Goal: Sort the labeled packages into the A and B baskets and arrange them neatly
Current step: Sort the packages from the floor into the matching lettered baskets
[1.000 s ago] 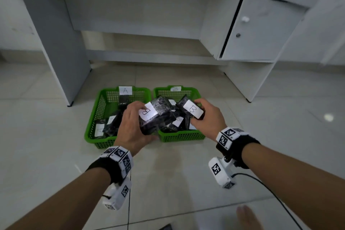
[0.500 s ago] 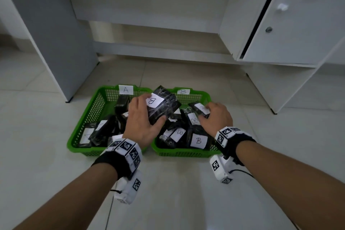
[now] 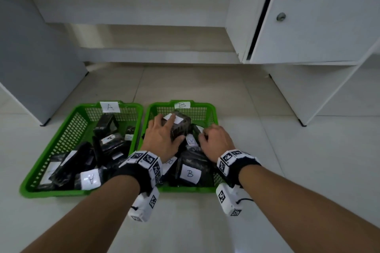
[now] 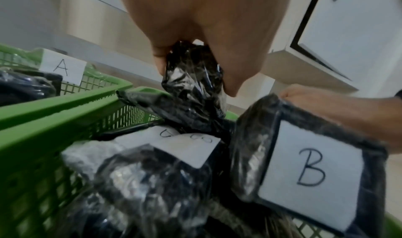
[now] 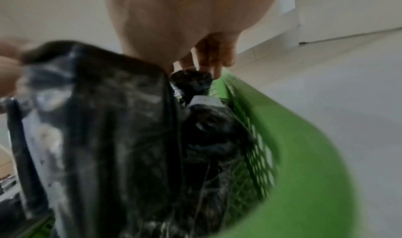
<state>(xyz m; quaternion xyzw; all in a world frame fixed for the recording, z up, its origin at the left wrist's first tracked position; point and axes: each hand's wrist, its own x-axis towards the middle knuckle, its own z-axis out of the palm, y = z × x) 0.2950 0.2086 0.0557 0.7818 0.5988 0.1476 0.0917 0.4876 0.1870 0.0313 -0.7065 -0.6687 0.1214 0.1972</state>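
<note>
Your left hand (image 3: 162, 139) has its grip on a black film-wrapped package (image 3: 181, 127), fingers over the top and across its white label, thumb on the near side. It sits at the back of the B basket (image 3: 212, 113), on top of the pile. The left wrist view shows thumb and fingers pinching crinkled wrap (image 4: 193, 76), so you're partly holding film, not only the body.

Your right hand (image 3: 216, 141) is curled down among the B packages at the right side of the same basket. The right wrist view is blurred: fingertips (image 5: 214, 64) are at a small black bundle (image 5: 191, 82) near the mesh wall, but I can't tell if that grip is actually closed on it.

Handling, my read:
- Packs look light, one hand is enough.
- Wrap looks glossy and loose, so probably slippery; it'll slide or tear if you only pinch film.
- Contents look blocky and fairly stiff. Take them across the short sides, on the body.
- Keep fingers off the paper labels; they could peel or smudge.

The big B-labelled pack (image 3: 190, 173) stands at the front of the B basket. The A basket (image 3: 67, 127) on the left holds its own packages, lying at mixed angles.
</note>
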